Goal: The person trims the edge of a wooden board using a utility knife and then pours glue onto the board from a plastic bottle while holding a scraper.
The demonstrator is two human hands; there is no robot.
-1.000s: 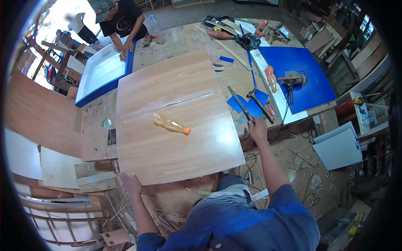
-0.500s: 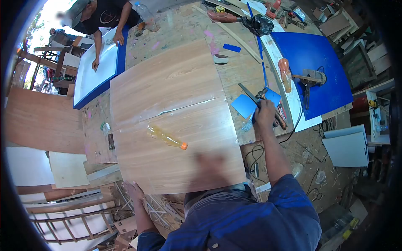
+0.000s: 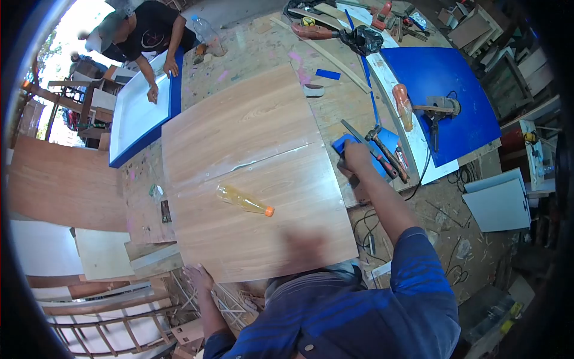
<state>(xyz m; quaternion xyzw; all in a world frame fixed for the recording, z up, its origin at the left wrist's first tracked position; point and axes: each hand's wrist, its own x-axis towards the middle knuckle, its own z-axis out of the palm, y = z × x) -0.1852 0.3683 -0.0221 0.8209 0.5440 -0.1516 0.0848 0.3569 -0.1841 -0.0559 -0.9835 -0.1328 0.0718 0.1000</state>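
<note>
A wood-grain panel (image 3: 257, 113) lies on the workbench before me, with a seam across it. On it rests a clear bottle (image 3: 244, 199) of yellowish liquid with an orange cap, on its side. My left hand (image 3: 198, 277) is at the panel's near left corner, fingers stretched out. Beyond the panel's right edge, my right hand (image 3: 357, 158) reaches down with curled fingers over a blue piece (image 3: 342, 143); whatever is in its grasp is hidden. Right beside it lie a file (image 3: 354, 130), a hammer (image 3: 382, 143) and a tool with a red-and-black handle (image 3: 387, 165).
Across the bench, a co-worker (image 3: 152, 36) leans over a blue-edged white panel (image 3: 134, 113). A blue board (image 3: 454, 90) at the right carries a clamp-like tool (image 3: 439, 113). An orange-capped bottle (image 3: 403, 106) lies near it. Cables (image 3: 366, 230) hang by the bench edge.
My right hand has moved left and toward me, off the hammer and file to the blue piece. My left hand stays by the panel corner. The co-worker's hand has shifted on the white panel.
</note>
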